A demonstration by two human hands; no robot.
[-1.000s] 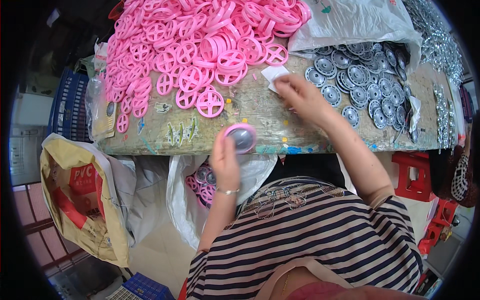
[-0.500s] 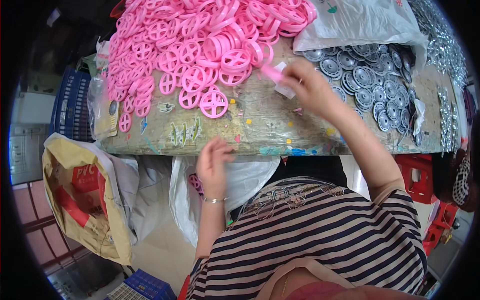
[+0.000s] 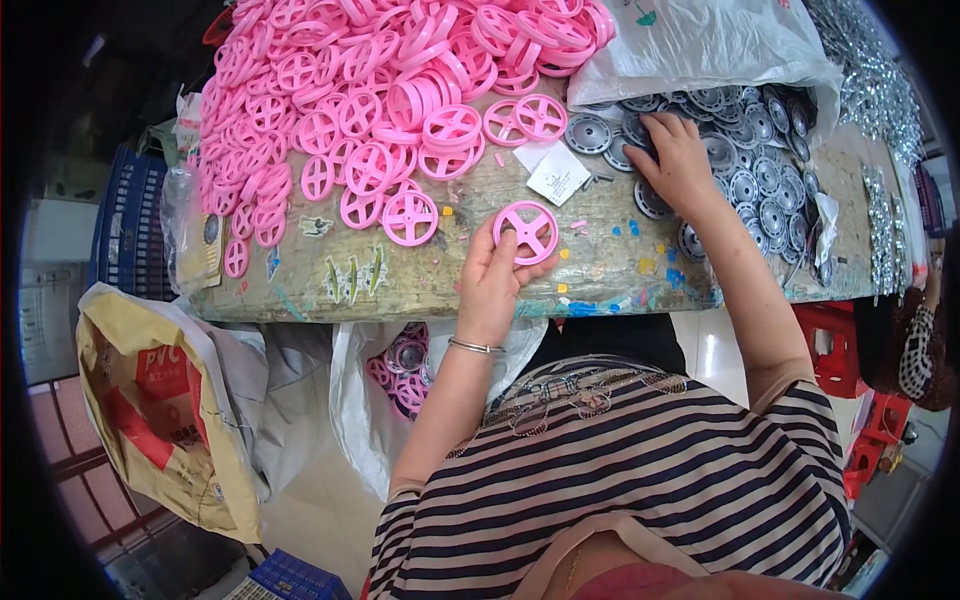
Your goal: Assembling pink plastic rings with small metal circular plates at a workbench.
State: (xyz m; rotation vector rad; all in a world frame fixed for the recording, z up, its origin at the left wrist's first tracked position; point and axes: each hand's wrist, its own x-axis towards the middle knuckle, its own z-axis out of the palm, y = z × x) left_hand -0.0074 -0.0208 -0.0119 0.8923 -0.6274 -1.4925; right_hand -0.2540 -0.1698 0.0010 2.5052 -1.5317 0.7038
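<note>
A yellow sack (image 3: pixel 160 400) slumps on the floor at far left, beside a blue crate (image 3: pixel 120 230). The worn, paint-flecked tabletop (image 3: pixel 450 275) carries a big heap of pink spoked wheels (image 3: pixel 370 90) across its left half. Under its near edge hangs a clear plastic bag (image 3: pixel 400 380) holding more pink wheels. The left hand (image 3: pixel 495 285) grips one pink wheel (image 3: pixel 526 232) just above the bare near edge. The right hand (image 3: pixel 680 165) lies spread, fingers down, on the grey metal discs (image 3: pixel 750 170) spilling from a white bag (image 3: pixel 700 45). Red stools (image 3: pixel 830 350) stand at right.
</note>
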